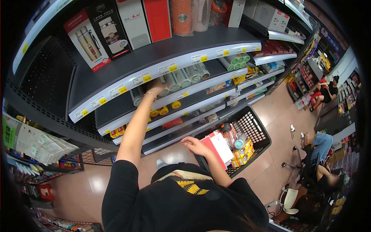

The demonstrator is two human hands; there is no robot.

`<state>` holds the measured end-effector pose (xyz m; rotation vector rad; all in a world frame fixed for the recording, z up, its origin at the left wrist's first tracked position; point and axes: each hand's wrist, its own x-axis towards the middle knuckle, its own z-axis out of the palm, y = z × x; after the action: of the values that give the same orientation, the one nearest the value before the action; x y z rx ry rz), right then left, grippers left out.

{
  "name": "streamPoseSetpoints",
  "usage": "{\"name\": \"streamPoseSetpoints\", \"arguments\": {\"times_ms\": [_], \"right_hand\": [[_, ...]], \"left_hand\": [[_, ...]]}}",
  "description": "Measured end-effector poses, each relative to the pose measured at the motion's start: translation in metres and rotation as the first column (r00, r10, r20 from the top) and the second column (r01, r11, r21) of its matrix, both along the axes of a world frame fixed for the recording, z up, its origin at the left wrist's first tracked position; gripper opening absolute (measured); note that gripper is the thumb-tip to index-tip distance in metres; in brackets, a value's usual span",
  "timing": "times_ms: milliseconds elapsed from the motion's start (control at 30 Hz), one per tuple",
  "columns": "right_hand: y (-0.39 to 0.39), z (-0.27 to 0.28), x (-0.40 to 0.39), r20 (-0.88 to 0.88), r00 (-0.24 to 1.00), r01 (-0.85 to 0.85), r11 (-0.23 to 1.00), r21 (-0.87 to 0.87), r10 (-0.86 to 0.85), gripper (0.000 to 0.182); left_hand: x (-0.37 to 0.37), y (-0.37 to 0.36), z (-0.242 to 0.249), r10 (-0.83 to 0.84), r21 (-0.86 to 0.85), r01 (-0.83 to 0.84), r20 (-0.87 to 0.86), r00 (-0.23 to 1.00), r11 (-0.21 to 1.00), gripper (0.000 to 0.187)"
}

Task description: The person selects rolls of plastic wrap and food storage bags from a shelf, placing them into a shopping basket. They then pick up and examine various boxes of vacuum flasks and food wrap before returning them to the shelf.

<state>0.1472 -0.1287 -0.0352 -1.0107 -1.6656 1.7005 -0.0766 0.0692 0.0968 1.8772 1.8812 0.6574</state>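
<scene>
My left hand (157, 86) reaches under a shelf lip into a row of clear cylindrical containers (183, 78) with pale green ends, lying on their sides. It touches or sits right beside one of them; its fingers are mostly hidden by the lip and price strip. My right hand (194, 145) hangs in front of my body with loosely bent fingers and nothing visible in it. Beside that forearm is a black shopping basket (258, 131), holding a red and white box (217, 149), a clear container with a teal end (239, 144) and yellow packs (243, 154).
Boxed flasks (89, 42) and an orange bubble-wrapped bottle (181, 17) stand on the upper shelf (162, 49). Yellow rolls (163, 110) lie lower down. At right, one person (328, 92) sits farther back and another (322, 154) sits nearer, by a wheeled chair base (295, 164).
</scene>
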Motion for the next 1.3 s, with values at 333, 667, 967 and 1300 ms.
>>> {"name": "streamPoseSetpoints", "arguments": {"times_ms": [333, 667, 967, 1300], "right_hand": [[-0.005, -0.019, 0.005, -0.114, 0.993, 0.010, 0.998, -0.070, -0.017, 0.022], [-0.034, -0.031, 0.099, 0.001, 0.893, 0.437, 0.868, -0.235, -0.450, 0.024], [-0.093, -0.072, 0.163, -0.057, 0.054, 0.945, 0.069, -0.320, -0.997, 0.015], [-0.136, -0.088, 0.173, 0.302, 0.389, 0.875, 0.247, -0.416, -0.870, 0.030]], "left_hand": [[-0.001, 0.007, -0.019, -0.010, 0.123, 0.032, -0.177, 0.984, 0.992, 0.075], [0.029, -0.057, -0.007, -0.059, 0.205, 0.092, -0.161, 0.985, 0.974, 0.054], [0.122, -0.149, -0.076, -0.363, 0.446, 0.352, -0.062, 0.930, 0.823, 0.028], [0.148, -0.187, -0.203, -0.682, -0.216, 0.677, 0.062, 0.729, 0.704, 0.060]]}}
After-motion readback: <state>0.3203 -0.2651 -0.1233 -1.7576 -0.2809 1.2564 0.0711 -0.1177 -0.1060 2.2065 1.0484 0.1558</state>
